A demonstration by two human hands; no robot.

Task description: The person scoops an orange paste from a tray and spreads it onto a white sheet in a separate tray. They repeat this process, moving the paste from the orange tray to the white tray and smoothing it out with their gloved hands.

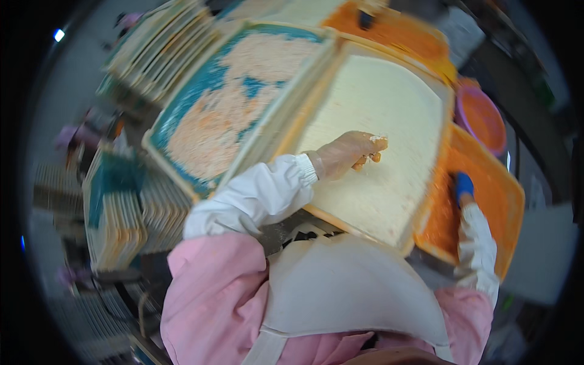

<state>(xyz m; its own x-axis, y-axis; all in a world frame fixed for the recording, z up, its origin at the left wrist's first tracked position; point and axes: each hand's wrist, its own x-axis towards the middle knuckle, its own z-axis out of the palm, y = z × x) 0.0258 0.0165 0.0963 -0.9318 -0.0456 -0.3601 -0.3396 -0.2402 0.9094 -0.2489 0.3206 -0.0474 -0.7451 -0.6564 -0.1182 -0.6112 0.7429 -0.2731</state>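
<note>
My left hand (349,154), in a thin translucent glove, is over a large tray of white powder (378,100). Its fingers are curled, and wet orange matter with white powder shows at the fingertips; whether they hold a piece is unclear. At the right, my right hand (465,189) reaches into an orange-coated tray (495,182) holding a wet orange mass. Something blue covers its front part, a glove or a held thing, and blur hides the finger positions. White sleeve covers reach both wrists.
Left of the powder, a blue-green tray (171,114) bears pale pinkish crumbs. Stacked trays (159,54) stand upper left, more (121,219) lower left. A pink-rimmed basin (481,118) with orange contents is at right. Another orange tray (401,41) lies beyond, a co-worker's hand (372,7) above it.
</note>
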